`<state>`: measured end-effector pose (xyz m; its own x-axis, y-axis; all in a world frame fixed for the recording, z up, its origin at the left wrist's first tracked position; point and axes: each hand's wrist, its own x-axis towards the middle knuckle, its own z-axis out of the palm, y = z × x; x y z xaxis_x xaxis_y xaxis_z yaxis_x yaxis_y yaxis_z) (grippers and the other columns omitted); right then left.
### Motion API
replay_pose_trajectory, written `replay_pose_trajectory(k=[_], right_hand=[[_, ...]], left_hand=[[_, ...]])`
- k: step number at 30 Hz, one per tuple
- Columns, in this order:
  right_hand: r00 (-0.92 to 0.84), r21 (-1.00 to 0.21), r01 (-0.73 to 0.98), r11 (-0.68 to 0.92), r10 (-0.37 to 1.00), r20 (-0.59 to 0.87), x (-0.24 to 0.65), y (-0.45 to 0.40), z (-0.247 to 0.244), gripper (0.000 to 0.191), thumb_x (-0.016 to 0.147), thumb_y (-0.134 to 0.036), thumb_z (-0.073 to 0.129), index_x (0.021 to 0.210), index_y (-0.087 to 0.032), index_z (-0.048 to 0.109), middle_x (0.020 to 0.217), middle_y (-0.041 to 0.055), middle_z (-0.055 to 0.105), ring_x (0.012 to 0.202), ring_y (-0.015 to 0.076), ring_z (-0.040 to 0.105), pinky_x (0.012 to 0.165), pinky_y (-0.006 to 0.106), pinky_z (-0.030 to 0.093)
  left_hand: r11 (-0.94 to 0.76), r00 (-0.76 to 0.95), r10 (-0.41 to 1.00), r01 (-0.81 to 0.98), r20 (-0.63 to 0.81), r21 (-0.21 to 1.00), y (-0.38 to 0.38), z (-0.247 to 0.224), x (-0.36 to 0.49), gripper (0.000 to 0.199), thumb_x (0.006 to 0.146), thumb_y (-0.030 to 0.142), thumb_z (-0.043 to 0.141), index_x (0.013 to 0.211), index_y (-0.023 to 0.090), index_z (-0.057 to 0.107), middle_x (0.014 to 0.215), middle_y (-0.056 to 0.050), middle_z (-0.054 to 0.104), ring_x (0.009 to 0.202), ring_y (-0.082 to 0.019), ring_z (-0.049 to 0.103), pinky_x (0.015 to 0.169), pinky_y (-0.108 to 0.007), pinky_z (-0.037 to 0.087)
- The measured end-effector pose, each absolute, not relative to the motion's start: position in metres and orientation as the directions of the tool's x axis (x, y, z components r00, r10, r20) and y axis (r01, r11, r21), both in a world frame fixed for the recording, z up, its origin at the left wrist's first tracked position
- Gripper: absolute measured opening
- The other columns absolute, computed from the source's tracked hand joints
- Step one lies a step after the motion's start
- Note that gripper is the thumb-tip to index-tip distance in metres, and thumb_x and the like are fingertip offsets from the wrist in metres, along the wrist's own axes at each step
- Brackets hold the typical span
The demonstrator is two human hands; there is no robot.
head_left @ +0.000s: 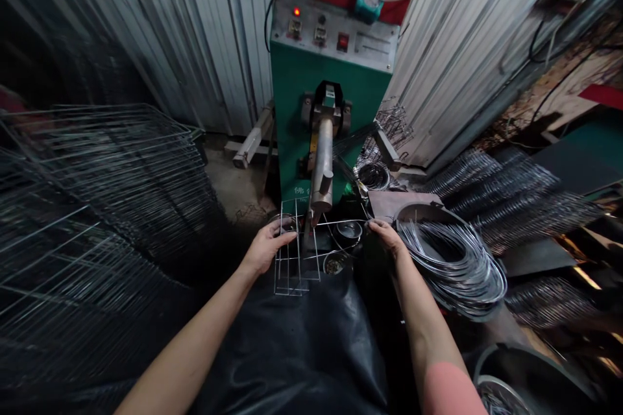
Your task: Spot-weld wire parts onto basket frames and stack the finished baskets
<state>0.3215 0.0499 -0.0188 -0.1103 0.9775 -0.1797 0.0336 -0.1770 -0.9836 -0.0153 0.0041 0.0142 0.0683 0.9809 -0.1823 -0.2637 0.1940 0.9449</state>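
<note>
Black sheet (302, 350) | wire frame (299, 262) at machine arm (322, 162) | coil (460, 279) right | racks (117, 168) left

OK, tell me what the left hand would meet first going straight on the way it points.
Beyond the wire frame it holds, the left hand would probably meet the thick metal arm first, though depth is unclear.

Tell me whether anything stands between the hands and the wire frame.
Nothing visible blocks the left hand, which grips the wire frame directly. The right hand pinches a thin wire. Between the hands, a metal arm reaches down close to the frame.
</note>
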Motion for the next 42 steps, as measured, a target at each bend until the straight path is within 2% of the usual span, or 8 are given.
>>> replay_pose_trajectory(k=[5, 11, 17, 21, 26, 37, 42], right_hand=[[-0.091, -0.992, -0.030, -0.121, 0.989, -0.117, 0.315, 0.053, -0.029, 0.040, 0.054, -0.050, 0.074, 0.057, -0.017, 0.054, 0.053, -0.0042, 0.044, 0.052, 0.0087, 0.037, 0.051, 0.022, 0.030], [-0.025, -0.995, -0.070, -0.065, 0.998, -0.063, 0.315, 0.047, -0.037, 0.032, 0.061, -0.045, 0.072, 0.060, -0.017, 0.055, 0.056, -0.0031, 0.048, 0.052, 0.0097, 0.040, 0.049, 0.023, 0.032], [0.068, -0.993, -0.121, 0.009, 0.998, 0.001, 0.313, 0.045, -0.051, 0.029, 0.057, -0.044, 0.072, 0.062, -0.018, 0.058, 0.058, -0.0035, 0.050, 0.058, 0.0104, 0.044, 0.058, 0.023, 0.037], [0.092, -0.990, -0.139, 0.038, 0.995, 0.026, 0.313, 0.045, -0.057, 0.027, 0.057, -0.041, 0.072, 0.063, -0.019, 0.059, 0.062, -0.0026, 0.052, 0.061, 0.0111, 0.045, 0.062, 0.024, 0.038], [0.096, -0.986, -0.160, 0.054, 0.995, 0.039, 0.313, 0.044, -0.062, 0.026, 0.057, -0.041, 0.072, 0.062, -0.019, 0.060, 0.062, -0.0028, 0.051, 0.061, 0.0111, 0.045, 0.062, 0.024, 0.038], [0.104, -0.975, -0.209, 0.074, 0.993, 0.053, 0.312, 0.047, -0.074, 0.024, 0.058, -0.038, 0.073, 0.060, -0.018, 0.060, 0.060, -0.0026, 0.054, 0.060, 0.0106, 0.047, 0.062, 0.024, 0.039], [0.120, -0.971, -0.231, 0.055, 0.992, 0.028, 0.311, 0.048, -0.087, 0.023, 0.060, -0.037, 0.072, 0.066, -0.018, 0.062, 0.060, -0.0022, 0.056, 0.059, 0.0102, 0.048, 0.060, 0.024, 0.041]], left_hand=[[0.195, 0.067, 0.981, -0.251, -0.184, 0.948, 0.004, 0.015, -0.015, 0.050, 0.054, 0.028, 0.076, 0.100, 0.012, 0.063, 0.061, 0.004, 0.055, 0.058, -0.009, 0.052, 0.060, -0.023, 0.041], [0.155, 0.054, 0.988, -0.227, -0.146, 0.961, 0.007, 0.012, -0.016, 0.047, 0.054, 0.027, 0.077, 0.097, 0.012, 0.065, 0.060, 0.004, 0.056, 0.058, -0.009, 0.052, 0.063, -0.024, 0.041], [0.190, 0.103, 0.980, -0.241, -0.170, 0.952, 0.010, 0.014, -0.017, 0.044, 0.054, 0.025, 0.076, 0.095, 0.013, 0.065, 0.067, 0.000, 0.062, 0.061, -0.010, 0.054, 0.065, -0.025, 0.042], [0.203, 0.093, 0.978, -0.250, -0.185, 0.947, 0.012, 0.012, -0.018, 0.043, 0.054, 0.023, 0.076, 0.095, 0.013, 0.065, 0.065, 0.001, 0.062, 0.061, -0.010, 0.055, 0.067, -0.025, 0.043], [0.208, 0.111, 0.977, -0.258, -0.184, 0.944, 0.013, 0.007, -0.019, 0.046, 0.054, 0.025, 0.077, 0.097, 0.013, 0.063, 0.066, 0.000, 0.063, 0.065, -0.011, 0.057, 0.069, -0.025, 0.042], [0.213, 0.089, 0.976, -0.220, -0.198, 0.952, 0.010, 0.012, -0.018, 0.046, 0.055, 0.026, 0.076, 0.098, 0.013, 0.064, 0.057, 0.005, 0.053, 0.055, -0.009, 0.052, 0.059, -0.024, 0.041], [0.232, 0.105, 0.971, -0.216, -0.213, 0.949, 0.008, 0.012, -0.019, 0.049, 0.056, 0.028, 0.075, 0.101, 0.014, 0.063, 0.063, 0.003, 0.058, 0.059, -0.010, 0.054, 0.061, -0.023, 0.041]])
